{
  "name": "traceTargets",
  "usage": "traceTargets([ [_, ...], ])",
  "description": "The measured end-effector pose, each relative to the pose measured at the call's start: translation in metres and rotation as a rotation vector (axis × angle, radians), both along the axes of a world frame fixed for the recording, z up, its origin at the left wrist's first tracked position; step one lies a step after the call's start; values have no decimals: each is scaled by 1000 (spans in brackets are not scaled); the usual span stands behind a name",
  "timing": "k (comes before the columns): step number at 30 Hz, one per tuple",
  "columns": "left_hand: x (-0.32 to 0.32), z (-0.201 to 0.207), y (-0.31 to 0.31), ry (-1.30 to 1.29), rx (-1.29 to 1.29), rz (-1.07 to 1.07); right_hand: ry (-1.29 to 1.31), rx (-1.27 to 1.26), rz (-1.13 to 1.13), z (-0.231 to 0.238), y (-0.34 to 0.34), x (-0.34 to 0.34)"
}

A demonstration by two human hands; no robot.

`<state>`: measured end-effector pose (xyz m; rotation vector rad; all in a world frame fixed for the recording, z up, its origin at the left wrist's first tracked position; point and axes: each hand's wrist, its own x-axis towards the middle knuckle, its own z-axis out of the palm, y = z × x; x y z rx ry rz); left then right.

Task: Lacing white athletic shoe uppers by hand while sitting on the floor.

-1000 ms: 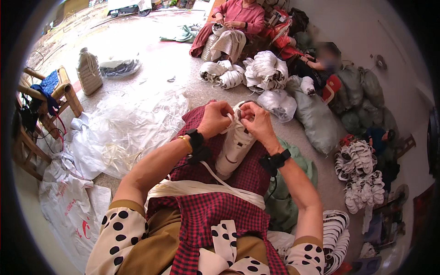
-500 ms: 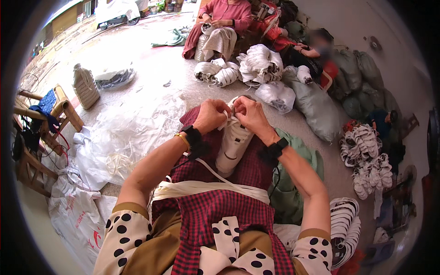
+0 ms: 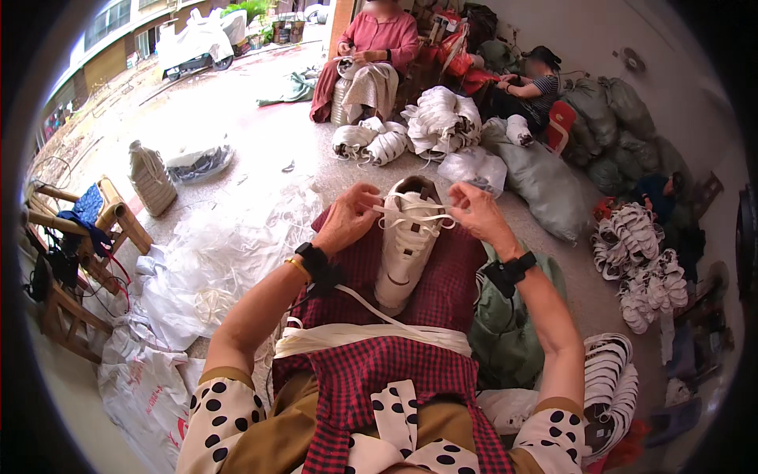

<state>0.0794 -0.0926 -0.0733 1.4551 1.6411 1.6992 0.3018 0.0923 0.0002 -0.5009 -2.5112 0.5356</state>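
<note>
A white lace-up shoe (image 3: 401, 265) lies on my lap over the red-and-black checked apron (image 3: 442, 292), its toe toward me and its dark opening away. White laces (image 3: 417, 212) run across its upper part and stretch out to both sides. At the left of the shoe, my left hand (image 3: 351, 215) pinches one lace end between its fingers. My right hand (image 3: 478, 215), on the other side, is closed on the opposite lace end. A bundle of loose white laces (image 3: 371, 335) is laid across my waist, with one strand trailing up beside the toe.
Crumpled clear plastic (image 3: 213, 261) covers the floor at left, near a bamboo chair (image 3: 110, 213). Ahead are heaps of white shoes (image 3: 444, 118) and a stuffed grey-green sack (image 3: 537, 186). Two people sit working farther back. More shoes are piled at right (image 3: 632, 237).
My hands have moved apart from close together above the shoe's tongue, drawing the laces out to both sides. The shoe's opening is now uncovered. The view has shifted slightly.
</note>
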Motion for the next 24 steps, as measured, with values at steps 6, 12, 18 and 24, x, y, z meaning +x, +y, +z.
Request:
traceTargets([
  [6, -6, 7, -17, -13, -54, -6, 30, -32, 108, -13, -17, -41],
  [12, -5, 13, -17, 4, -90, -10, 76, -370, 123, -32, 3, -37],
  [18, -2, 14, -11, -7, -161, 4, 717, -1230, 92, -45, 43, 2],
  [24, 1, 14, 10, 77, -159, 53, 615, -622, 19, -36, 33, 9],
])
